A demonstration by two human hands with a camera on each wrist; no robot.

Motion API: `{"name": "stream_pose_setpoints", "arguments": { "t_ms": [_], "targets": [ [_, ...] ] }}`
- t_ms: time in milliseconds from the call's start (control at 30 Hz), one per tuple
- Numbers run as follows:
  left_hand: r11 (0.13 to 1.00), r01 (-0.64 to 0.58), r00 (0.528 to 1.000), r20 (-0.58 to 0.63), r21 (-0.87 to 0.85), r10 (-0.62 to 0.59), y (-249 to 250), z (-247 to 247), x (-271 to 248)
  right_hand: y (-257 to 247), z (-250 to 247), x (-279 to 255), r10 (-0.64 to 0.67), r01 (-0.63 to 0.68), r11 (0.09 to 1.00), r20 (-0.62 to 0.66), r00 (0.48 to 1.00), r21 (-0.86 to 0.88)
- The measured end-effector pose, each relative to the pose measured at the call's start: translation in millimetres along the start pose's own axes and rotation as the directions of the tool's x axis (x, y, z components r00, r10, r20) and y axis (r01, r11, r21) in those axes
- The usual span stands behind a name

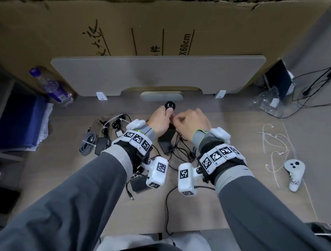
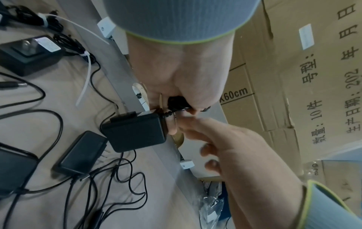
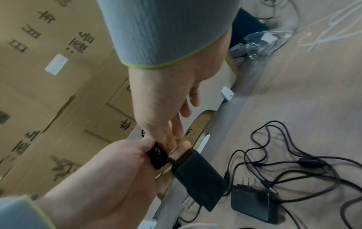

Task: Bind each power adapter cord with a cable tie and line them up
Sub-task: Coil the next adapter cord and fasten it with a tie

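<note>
Gripping a coiled black cord [image 1: 170,106], the left hand [image 1: 159,118] curls its fingers round the bundle, while the power adapter [image 2: 135,134] belonging to that cord hangs just below the hand. The right hand [image 1: 193,122] has its fingertips pinched at the coil, touching the left hand; what they pinch is too small and blurred to name, so a cable tie there cannot be confirmed. From the head view the adapter is mostly hidden behind both hands, whereas the left wrist view shows its whole dark body and the strain relief where the cord leaves it. The right wrist view shows the same adapter edge-on, with the coil wedged in the left fist.

Taking that adapter as the landmark: directly beneath it a second, slimmer adapter [image 2: 81,152] lies on the light desk [image 1: 72,169] with its prongs out, among loose black cords [image 3: 290,156] tangled together. Left of it lie bound bundles, one black cord closed with a white cable tie [image 2: 86,75], next to another adapter block [image 2: 27,58]; a grey braided cable [image 1: 87,142] lies further left. Right of it, well apart, spare white cable ties [image 1: 275,143] are scattered near a white controller [image 1: 294,174]. Beyond it stands a grey partition panel [image 1: 155,72] backed by cardboard boxes [image 1: 129,28], closing the desk's far edge. A bottle [image 1: 52,87] leans at the panel's left end.
</note>
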State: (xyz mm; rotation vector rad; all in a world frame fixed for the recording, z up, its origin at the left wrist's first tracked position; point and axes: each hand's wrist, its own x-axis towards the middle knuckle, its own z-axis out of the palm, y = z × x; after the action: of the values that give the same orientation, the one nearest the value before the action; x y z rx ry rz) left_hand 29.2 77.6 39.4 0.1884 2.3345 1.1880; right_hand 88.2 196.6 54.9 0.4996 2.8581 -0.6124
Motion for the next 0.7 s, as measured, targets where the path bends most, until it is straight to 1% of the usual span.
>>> {"name": "stream_pose_setpoints", "arguments": {
  "t_ms": [33,67,133,200,267,333,367,400,433,467,533,600,633,667,700],
  "targets": [
    [1.000,-0.006,1.000,0.007,0.010,0.006,4.9,6.0,0.6,12.0,-4.6,-0.1,0.083,-0.080,0.992,-0.027,0.996,0.101],
    [0.999,-0.021,0.999,0.025,0.029,0.020,9.1,13.7,2.7,25.1,-6.6,0.4,0.145,-0.136,0.967,-0.025,0.989,0.217],
    [0.995,-0.054,0.992,0.117,0.084,0.044,18.1,31.7,5.7,45.9,-6.6,0.8,0.171,-0.167,0.903,0.025,0.985,0.397],
    [0.984,-0.103,0.969,0.238,0.148,0.066,27.5,52.9,8.4,64.6,-6.7,0.4,0.177,-0.173,0.836,0.043,0.983,0.521],
    [0.955,-0.179,0.946,0.309,0.236,0.101,39.2,70.9,7.1,81.9,-7.9,-0.7,0.176,-0.172,0.810,0.048,0.983,0.560],
    [0.942,-0.223,0.926,0.355,0.250,0.125,48.7,94.6,8.9,108.0,-8.6,-1.9,0.208,-0.214,0.807,0.074,0.975,0.551],
    [0.947,-0.215,0.918,0.380,0.237,0.113,54.8,111.2,10.3,127.4,-6.9,-0.8,0.234,-0.246,0.787,0.094,0.968,0.566],
    [0.958,-0.187,0.909,0.408,0.219,0.084,59.1,131.7,13.7,150.2,-4.6,0.5,0.257,-0.273,0.747,0.116,0.960,0.607],
    [0.963,-0.154,0.904,0.425,0.221,0.047,57.8,140.8,15.5,160.0,-1.2,0.5,0.263,-0.287,0.707,0.137,0.955,0.646],
    [0.962,-0.142,0.901,0.432,0.233,0.029,57.3,150.3,18.3,169.6,0.9,-0.1,0.272,-0.304,0.665,0.158,0.949,0.683],
    [0.957,-0.135,0.875,0.483,0.259,-0.007,66.0,186.3,25.8,206.6,-2.3,-0.5,0.309,-0.341,0.584,0.186,0.933,0.737],
    [0.968,-0.149,0.848,0.529,0.201,0.021,71.2,204.4,26.7,225.3,-3.9,-4.1,0.352,-0.362,0.539,0.187,0.917,0.760],
    [0.969,-0.159,0.837,0.547,0.188,0.031,74.8,221.3,31.4,241.3,-5.5,-4.8,0.374,-0.371,0.532,0.182,0.910,0.761],
    [0.965,-0.172,0.836,0.547,0.196,0.038,76.9,237.2,37.1,256.3,-2.7,-3.0,0.391,-0.378,0.534,0.176,0.904,0.757],
    [0.956,-0.192,0.840,0.542,0.221,0.044,80.5,242.5,37.9,262.2,-1.0,-3.4,0.398,-0.380,0.528,0.174,0.901,0.759]
  ]
}}
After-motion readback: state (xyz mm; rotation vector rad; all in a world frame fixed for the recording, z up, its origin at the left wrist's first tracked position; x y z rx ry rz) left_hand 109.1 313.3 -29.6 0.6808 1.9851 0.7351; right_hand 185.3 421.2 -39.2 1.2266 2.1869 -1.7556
